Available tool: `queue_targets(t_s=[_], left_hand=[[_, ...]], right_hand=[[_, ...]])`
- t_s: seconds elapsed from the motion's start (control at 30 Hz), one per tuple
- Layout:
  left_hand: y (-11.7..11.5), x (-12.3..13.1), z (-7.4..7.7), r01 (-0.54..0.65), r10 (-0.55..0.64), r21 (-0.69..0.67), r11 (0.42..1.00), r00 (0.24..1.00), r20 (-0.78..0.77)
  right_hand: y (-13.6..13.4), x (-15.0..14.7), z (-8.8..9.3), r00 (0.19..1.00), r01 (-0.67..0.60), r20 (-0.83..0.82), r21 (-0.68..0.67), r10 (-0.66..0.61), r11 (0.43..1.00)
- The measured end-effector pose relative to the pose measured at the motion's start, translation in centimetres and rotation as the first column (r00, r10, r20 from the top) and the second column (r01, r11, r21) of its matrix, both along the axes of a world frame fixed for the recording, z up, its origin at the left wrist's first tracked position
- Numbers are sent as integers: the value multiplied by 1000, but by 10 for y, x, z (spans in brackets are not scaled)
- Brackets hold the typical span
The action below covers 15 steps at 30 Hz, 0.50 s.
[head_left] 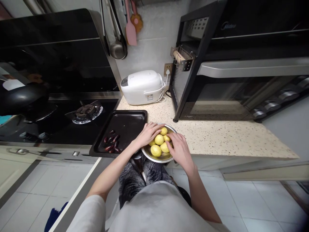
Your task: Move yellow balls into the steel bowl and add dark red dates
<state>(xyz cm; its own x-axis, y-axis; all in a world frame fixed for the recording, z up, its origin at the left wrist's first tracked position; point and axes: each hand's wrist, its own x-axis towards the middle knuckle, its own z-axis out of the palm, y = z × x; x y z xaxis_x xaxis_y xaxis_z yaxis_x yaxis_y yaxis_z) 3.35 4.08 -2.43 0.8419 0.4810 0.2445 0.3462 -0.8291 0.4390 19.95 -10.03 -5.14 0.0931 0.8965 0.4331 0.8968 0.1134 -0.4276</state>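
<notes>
A round metal bowl (pixel 154 160) sits at the counter's front edge, close against my body. Several smooth yellow potatoes (pixel 156 150), which look peeled, lie inside it. My left hand (pixel 148 132) reaches over the bowl's left and far rim, its fingers stretched out across the potatoes at the back. From the right, my right hand (pixel 180 148) comes over the rim. Its thumb and fingers close around a small yellow potato (pixel 166 138) that they partly hide. Left of the bowl, a black baking tray (pixel 127 124) carries several dark red, glossy, elongated pieces (pixel 113 143).
A white rice cooker (pixel 143 87) stands behind the bowl, its cord plugged into the wall. To the right is a large oven (pixel 217 96) in a black rack. The gas stove (pixel 85 111) holds a dark wok (pixel 24 96) at left. Utensils hang above; a drawer (pixel 79 190) is pulled out below.
</notes>
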Motion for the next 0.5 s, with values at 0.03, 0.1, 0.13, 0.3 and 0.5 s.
queue_targets(t_s=[0.03, 0.1, 0.13, 0.3, 0.5], left_hand=[[-1, 0, 0, -21, 22, 28, 999, 1000, -6], [-1, -1, 0, -46, 47, 71, 996, 999, -14], [-1, -1, 0, -51, 53, 84, 995, 999, -15], [-2, -2, 0, -90, 90, 95, 991, 996, 5], [-5, -8, 1, 2, -4, 52, 999, 999, 39]], right_hand=[[0, 0, 0, 1000, 13, 4, 3, -13, 1000], [0, -2, 0, 999, 30, 13, 8, -30, 1000], [0, -2, 0, 999, 36, 18, 11, -37, 999], [-1, -5, 2, 997, 63, 51, 45, -65, 997], [-2, -4, 0, 998, 67, 2, 42, -67, 997]])
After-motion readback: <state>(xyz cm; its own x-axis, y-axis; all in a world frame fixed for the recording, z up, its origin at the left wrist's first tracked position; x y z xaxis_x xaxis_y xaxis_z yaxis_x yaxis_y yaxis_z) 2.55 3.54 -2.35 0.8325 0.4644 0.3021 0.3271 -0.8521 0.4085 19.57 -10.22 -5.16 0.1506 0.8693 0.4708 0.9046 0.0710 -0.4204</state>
